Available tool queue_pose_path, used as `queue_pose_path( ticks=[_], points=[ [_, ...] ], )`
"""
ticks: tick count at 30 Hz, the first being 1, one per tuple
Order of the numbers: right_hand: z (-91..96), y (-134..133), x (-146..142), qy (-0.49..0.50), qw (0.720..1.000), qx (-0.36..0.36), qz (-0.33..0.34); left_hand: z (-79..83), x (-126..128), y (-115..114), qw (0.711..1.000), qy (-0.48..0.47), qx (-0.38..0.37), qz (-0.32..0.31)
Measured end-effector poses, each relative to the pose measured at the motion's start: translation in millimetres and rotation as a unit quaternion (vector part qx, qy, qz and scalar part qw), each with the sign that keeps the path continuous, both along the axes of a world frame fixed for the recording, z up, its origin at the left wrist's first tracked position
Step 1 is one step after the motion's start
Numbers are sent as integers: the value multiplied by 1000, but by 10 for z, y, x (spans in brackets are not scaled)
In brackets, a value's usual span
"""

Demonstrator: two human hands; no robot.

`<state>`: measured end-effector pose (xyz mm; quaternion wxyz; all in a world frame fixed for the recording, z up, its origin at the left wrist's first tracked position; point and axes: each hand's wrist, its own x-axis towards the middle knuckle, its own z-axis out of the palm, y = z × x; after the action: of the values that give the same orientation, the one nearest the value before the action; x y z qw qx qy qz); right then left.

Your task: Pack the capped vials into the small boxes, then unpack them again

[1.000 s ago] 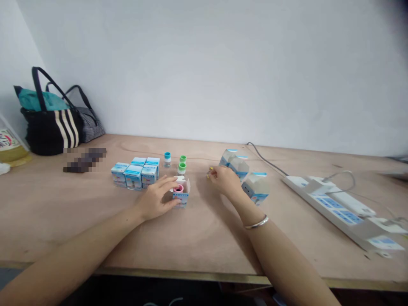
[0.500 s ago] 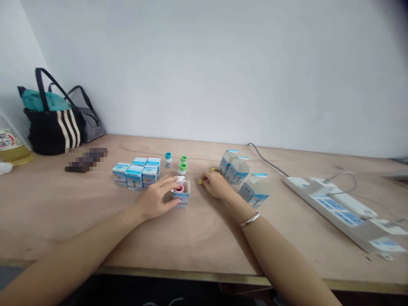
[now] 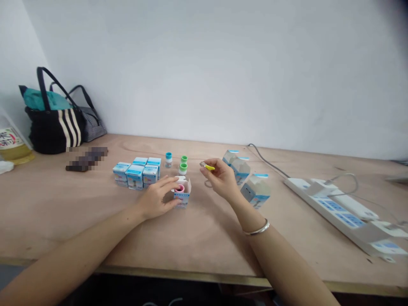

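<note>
My left hand (image 3: 156, 197) curls round a small open carton (image 3: 182, 201), thumb on its front and fingers at its back edge. Inside the upright carton shows the pink rim of a bottle (image 3: 179, 188). Between the thumb and fingers of my right hand (image 3: 221, 176) is a small yellow tool with a metal tip (image 3: 209, 167), raised over the table; its exact kind is unclear. Behind the carton stand two green-capped bottles (image 3: 182, 168) and a blue-capped bottle (image 3: 168, 159). Several closed cartons (image 3: 135, 176) are grouped left of them.
Open cartons (image 3: 256, 191) stand right of my right hand, partly hidden by it. A long white power strip (image 3: 341, 214) with plugs lies at the right. Bags (image 3: 52, 127), a bottle of yellow liquid (image 3: 14, 146) and a pixelated dark object (image 3: 86, 159) are at the left.
My right hand has lifted from the tabletop with the yellow tool, whose metal tip now shows. My left hand stays at the open carton.
</note>
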<state>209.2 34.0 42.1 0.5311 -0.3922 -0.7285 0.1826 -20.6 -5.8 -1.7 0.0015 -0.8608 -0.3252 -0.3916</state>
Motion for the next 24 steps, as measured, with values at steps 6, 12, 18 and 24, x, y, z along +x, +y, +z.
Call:
queue_pose_path(
  ticks=[6,12,18,24],
  points=[
    [49,-325,-299,75,982,-73,159,-7,-5,16,1000,4,4,-6],
    [-8,-396,-428,-136,989,47,-20,-23,-5,29,1000,2,2,-8],
    [-44,-352,-407,-171,983,34,-60,-14,-8,33,1000,9,-14,-15],
    [-52,-364,-395,-193,980,33,-41,-6,-3,25,1000,9,-11,-9]
  ],
)
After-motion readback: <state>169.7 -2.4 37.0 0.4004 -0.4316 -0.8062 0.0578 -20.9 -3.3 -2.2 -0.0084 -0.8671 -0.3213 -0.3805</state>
